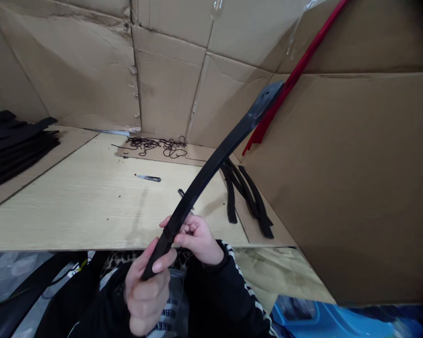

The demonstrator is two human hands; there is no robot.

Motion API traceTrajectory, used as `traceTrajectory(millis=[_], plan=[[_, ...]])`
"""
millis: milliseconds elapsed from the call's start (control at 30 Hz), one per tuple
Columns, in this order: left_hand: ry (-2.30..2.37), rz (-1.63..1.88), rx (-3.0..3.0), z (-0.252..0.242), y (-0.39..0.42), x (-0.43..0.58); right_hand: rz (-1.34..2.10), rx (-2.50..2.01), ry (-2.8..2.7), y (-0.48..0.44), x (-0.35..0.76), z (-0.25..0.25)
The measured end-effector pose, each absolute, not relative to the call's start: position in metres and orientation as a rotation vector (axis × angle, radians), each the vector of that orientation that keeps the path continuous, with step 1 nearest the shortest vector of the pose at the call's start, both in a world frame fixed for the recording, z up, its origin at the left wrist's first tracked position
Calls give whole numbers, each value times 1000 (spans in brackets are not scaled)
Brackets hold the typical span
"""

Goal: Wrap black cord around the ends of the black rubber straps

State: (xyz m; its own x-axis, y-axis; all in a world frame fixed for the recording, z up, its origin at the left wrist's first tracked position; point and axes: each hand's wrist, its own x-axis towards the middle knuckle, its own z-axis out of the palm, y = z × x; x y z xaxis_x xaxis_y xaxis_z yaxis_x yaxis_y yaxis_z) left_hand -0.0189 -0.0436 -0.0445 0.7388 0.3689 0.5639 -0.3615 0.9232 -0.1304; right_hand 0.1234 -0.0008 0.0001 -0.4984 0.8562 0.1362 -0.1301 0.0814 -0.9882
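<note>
A long, slightly curved black strap (pixel 211 164) slants up and away from me, its far end flat, greyish and pierced by a small hole. Around its near end, my left hand (pixel 148 291) is closed with the thumb on top. My right hand (pixel 199 237) grips the strap a little higher up, thumb against its side and fingers partly behind it. Thread snips (pixel 150 178) lie on the pale tabletop (pixel 74 202) beyond my hands. Another small dark tool (pixel 181 192) is partly hidden behind the strap.
Black strips are stacked in a pile (pixel 17 145) at the left. Several loose black strips (pixel 250 197) lie at the right. Tangled dark cord (pixel 155 144) rests at the back. Cardboard walls (pixel 169 80) enclose the table, and a red strip (pixel 303 61) leans in the right corner. A blue container (pixel 334 319) stands below right.
</note>
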Motion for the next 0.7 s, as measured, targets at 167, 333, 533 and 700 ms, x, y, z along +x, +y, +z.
traceTrajectory(millis=[167,333,533,700], plan=[[420,686,869,-37,-19,-38,1326,-966,-1498,-2,129,6],[1043,970,1393,-28,-22,-35,924,-1251,-1574,-7,128,7],[685,809,973,-34,-32,-28,911,-1183,-1624,-11,127,13],[523,733,808,-32,-33,-32,965,-1118,-1677,-12,132,20]])
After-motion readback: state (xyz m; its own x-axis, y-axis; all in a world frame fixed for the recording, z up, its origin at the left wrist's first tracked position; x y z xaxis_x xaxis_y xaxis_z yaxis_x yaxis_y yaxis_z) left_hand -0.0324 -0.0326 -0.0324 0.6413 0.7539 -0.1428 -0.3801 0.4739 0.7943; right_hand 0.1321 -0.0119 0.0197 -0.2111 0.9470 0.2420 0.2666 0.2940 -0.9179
